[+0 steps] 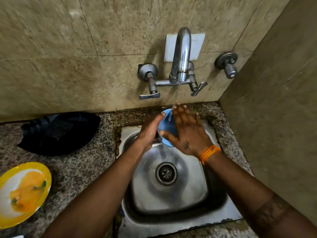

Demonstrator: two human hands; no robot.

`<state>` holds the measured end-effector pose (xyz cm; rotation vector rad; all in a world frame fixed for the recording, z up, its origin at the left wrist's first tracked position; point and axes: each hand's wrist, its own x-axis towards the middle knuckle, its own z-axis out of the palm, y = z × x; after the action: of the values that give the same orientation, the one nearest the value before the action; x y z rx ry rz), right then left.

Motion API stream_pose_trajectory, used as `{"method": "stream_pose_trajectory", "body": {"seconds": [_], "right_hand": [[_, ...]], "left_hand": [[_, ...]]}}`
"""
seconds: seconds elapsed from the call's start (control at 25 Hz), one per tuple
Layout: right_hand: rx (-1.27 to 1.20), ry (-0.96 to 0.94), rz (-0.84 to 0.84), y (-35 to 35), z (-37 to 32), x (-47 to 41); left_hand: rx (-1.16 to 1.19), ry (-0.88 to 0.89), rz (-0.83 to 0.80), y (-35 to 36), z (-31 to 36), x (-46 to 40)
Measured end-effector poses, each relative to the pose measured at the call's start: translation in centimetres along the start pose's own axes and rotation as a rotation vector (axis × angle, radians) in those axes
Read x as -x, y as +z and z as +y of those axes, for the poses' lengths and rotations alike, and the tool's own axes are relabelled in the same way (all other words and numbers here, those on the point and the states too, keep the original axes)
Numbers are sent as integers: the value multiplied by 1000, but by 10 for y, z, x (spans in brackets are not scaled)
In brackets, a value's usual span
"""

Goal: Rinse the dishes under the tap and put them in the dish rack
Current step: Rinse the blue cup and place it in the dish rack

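You had the blue bowl (166,127) up over the back edge of the sink (171,200), right under the tap (181,54), with the water stream (176,95) running down onto it. Your left hand (151,131) was curled round the bowl's left side, thumb up on the rim, so that one was doing the holding. Your right hand (187,133) was flat against the bowl's right side with the fingers straight and spread, pressing rather than gripping, and the water was hitting right by those fingertips. The orange band (209,152) sat on that wrist.

Left of the sink, on the counter (89,162), a yellow plate (22,191) with orange food smears was sitting well apart from the basin. Further back, also left of the sink, a dark cloth (60,133) lay bunched up against the wall.
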<state>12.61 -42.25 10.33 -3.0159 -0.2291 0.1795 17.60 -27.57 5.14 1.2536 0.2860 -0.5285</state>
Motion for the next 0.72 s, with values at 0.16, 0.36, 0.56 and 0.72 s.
{"method": "stream_pose_trajectory", "body": {"seconds": [0.16,0.36,0.56,0.72], "right_hand": [[-98,227,67,-7,12,-13],[-237,-126,133,15,9,-17],[-1176,313,-289,16,28,-4],[-1477,568,4,27,4,-10]], "left_hand": [[-185,180,66,-3,2,3],[-319,216,-35,-15,9,7],[-717,277,-298,-20,30,10],[-1451,634,210,17,21,9]]}}
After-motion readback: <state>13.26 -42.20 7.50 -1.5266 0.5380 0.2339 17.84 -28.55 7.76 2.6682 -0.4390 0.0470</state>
